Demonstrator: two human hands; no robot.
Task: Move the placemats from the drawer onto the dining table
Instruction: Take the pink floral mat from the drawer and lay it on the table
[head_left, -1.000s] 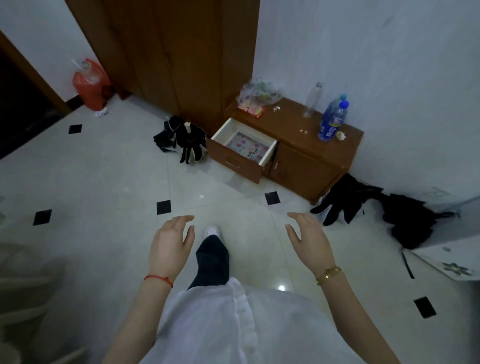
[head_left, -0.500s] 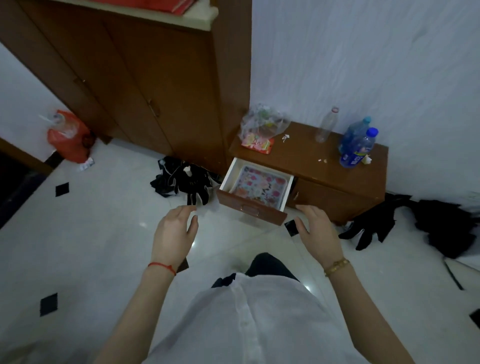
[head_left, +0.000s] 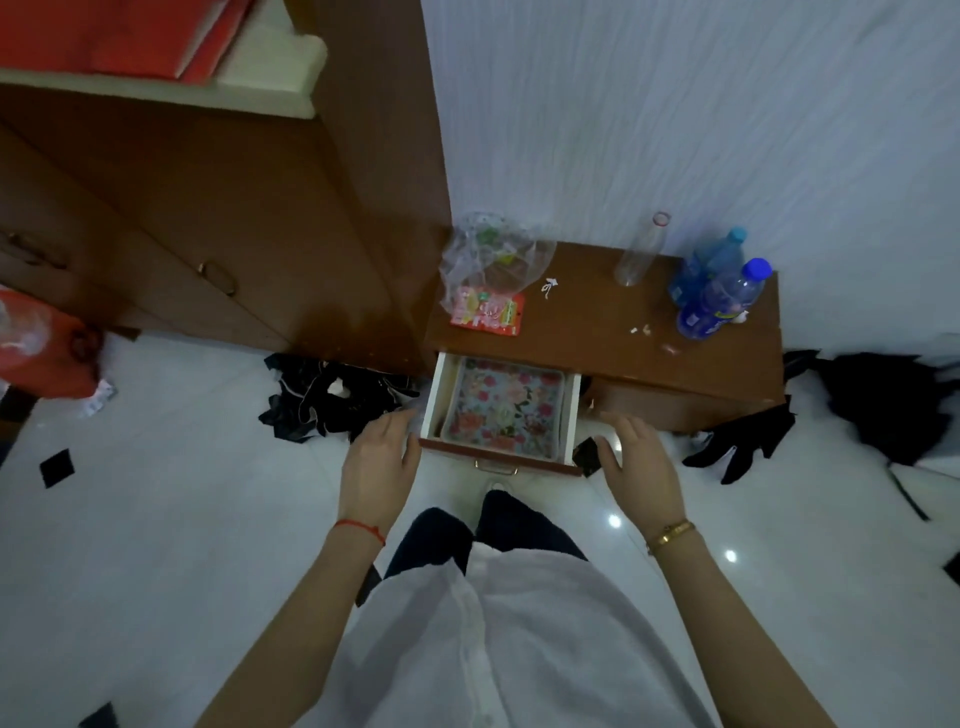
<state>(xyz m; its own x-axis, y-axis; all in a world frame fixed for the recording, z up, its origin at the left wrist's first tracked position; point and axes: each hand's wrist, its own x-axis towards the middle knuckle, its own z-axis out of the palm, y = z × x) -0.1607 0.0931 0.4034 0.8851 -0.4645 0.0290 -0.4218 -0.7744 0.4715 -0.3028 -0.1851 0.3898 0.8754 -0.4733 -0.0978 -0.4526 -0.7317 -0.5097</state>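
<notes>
While drawer (head_left: 434, 395) stands open, floral placemats (head_left: 506, 405) inside; hands spread, empty.

Both arms extended, left hand (head_left: 382, 457) and right hand (head_left: 638, 460) empty, fingers loose.

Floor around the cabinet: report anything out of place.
Dark clothes lie heaped on the floor left of the open drawer, and more dark garments sprawl to the cabinet's right. Small white scraps litter its top.
</notes>
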